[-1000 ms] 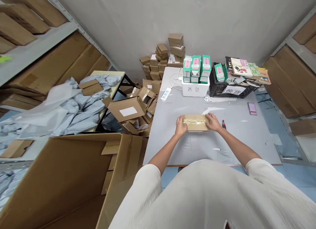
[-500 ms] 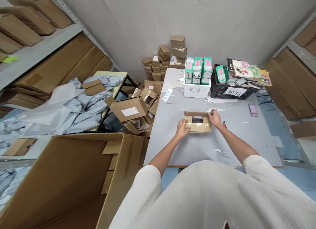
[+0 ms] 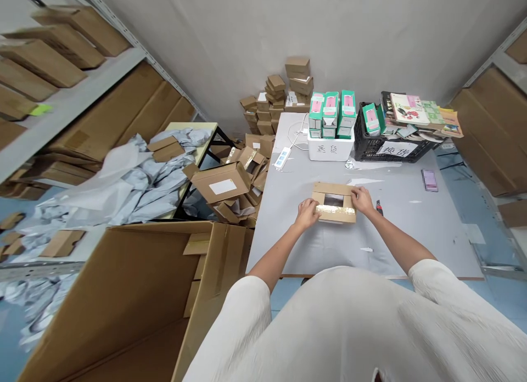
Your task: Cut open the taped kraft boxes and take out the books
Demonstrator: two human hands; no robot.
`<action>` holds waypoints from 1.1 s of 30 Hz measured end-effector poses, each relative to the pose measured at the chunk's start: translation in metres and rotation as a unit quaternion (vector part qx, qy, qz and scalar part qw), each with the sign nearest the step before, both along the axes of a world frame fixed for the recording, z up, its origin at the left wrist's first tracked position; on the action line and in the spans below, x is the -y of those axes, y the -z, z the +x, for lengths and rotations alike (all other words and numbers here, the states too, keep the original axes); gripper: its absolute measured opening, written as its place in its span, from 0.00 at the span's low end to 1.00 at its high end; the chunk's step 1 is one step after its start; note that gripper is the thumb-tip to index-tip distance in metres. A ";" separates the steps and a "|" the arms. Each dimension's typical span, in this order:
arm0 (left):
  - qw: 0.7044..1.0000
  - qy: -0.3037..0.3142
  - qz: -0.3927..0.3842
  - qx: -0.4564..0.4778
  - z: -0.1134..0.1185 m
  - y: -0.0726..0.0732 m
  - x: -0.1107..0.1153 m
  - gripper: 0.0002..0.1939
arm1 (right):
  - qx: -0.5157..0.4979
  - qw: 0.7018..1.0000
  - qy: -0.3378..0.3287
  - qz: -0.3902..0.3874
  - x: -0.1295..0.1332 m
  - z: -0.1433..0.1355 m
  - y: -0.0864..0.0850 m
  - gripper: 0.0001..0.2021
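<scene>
A small cardboard box with shiny tape along its near flap lies on the grey table, its top partly open over a dark gap. My left hand is closed on the left end of the box, fingers at the taped flap. At the far right corner, my right hand pinches the cardboard edge. Just right of that hand lies a red and black utility knife. What is inside the box cannot be made out.
Behind the box stand a white bin of green-and-pink boxes and a black crate with books. A power strip lies at the table's left. A large open carton and heaped cardboard boxes are further left.
The far flap of the box, upright before, now leans flatter, with my right hand still at its corner. My view has turned slightly left.
</scene>
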State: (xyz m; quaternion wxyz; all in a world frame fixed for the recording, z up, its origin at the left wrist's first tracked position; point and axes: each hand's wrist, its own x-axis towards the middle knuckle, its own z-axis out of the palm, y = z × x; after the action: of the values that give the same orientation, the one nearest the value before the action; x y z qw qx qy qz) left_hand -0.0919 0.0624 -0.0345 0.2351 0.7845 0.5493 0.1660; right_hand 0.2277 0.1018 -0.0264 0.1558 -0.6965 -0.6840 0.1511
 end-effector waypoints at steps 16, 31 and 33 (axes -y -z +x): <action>0.995 0.097 -0.016 -0.003 -0.015 -0.026 0.033 0.17 | 0.085 0.987 -0.047 -0.131 0.016 -0.027 -0.038 0.28; 0.979 0.130 0.061 -0.147 0.017 -0.021 0.011 0.39 | 0.092 0.991 -0.038 -0.091 0.009 -0.035 -0.004 0.42; 0.980 0.106 0.087 -0.141 0.013 -0.022 0.018 0.45 | 0.086 0.991 -0.038 -0.091 0.007 -0.034 -0.002 0.41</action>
State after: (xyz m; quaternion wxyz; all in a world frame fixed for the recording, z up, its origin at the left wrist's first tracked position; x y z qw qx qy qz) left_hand -0.0785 0.0441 -0.0127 0.1022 0.8714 0.4740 0.0749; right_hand 0.1941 0.0949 -0.0243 0.0263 -0.6918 -0.7041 0.1580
